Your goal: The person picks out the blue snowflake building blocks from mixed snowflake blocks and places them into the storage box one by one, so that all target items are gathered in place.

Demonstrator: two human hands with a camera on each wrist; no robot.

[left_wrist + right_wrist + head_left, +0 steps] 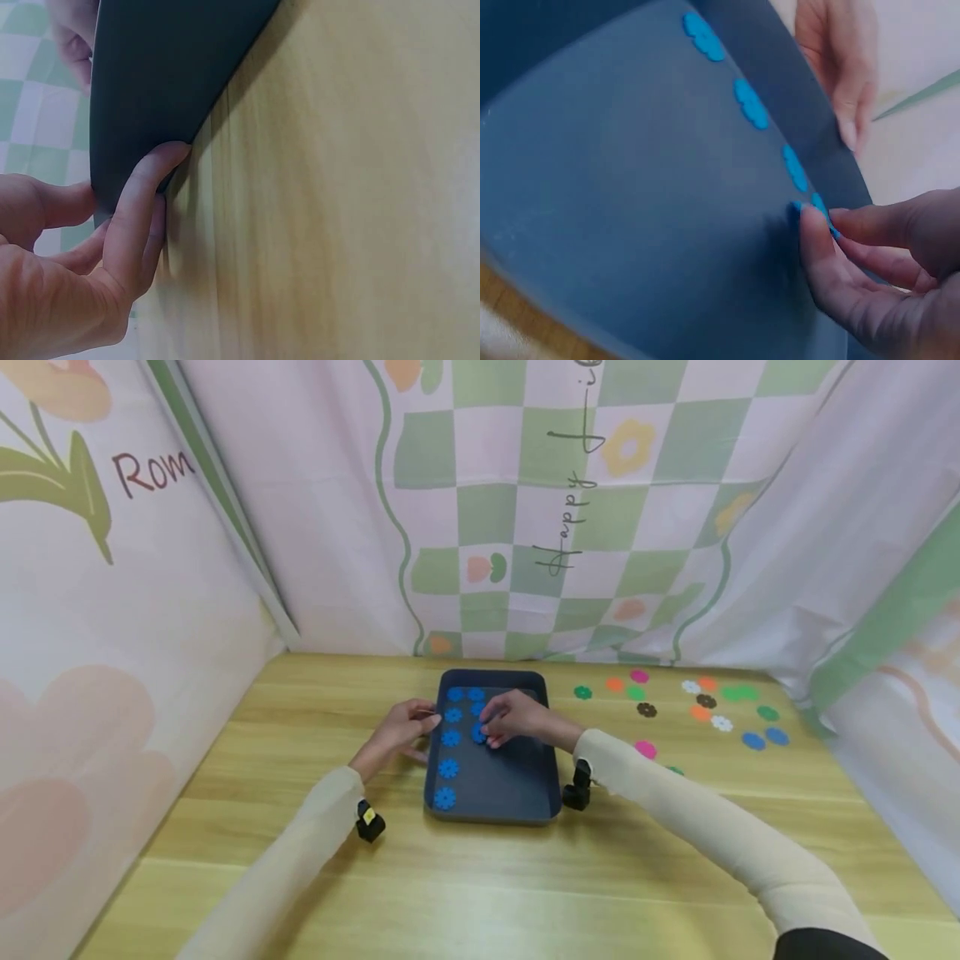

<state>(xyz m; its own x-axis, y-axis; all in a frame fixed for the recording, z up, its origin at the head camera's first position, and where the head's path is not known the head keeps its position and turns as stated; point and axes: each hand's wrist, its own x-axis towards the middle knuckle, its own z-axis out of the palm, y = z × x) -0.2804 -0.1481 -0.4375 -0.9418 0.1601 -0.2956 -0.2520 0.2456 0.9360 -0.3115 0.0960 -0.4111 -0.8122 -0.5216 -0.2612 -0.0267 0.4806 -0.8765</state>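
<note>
A dark grey rectangular tray (517,785) lies on the wooden table. Along its left side runs a column of blue flower-shaped discs (447,768), with a shorter second column beside it at the far end. My right hand (517,717) is over the tray and pinches a blue flower-shaped disc (477,733) between thumb and fingers, low over the tray floor; the fingers cover part of it. At the tray's left wall, my left hand (82,270) holds the rim, thumb at the top edge and fingers along the outer side.
To the tray's right, loose flower-shaped discs lie scattered: a pink disc (645,749), a brown disc (647,710), a white disc (722,723), blue discs (753,741) and several others. A patterned curtain (487,510) hangs behind the table's far edge.
</note>
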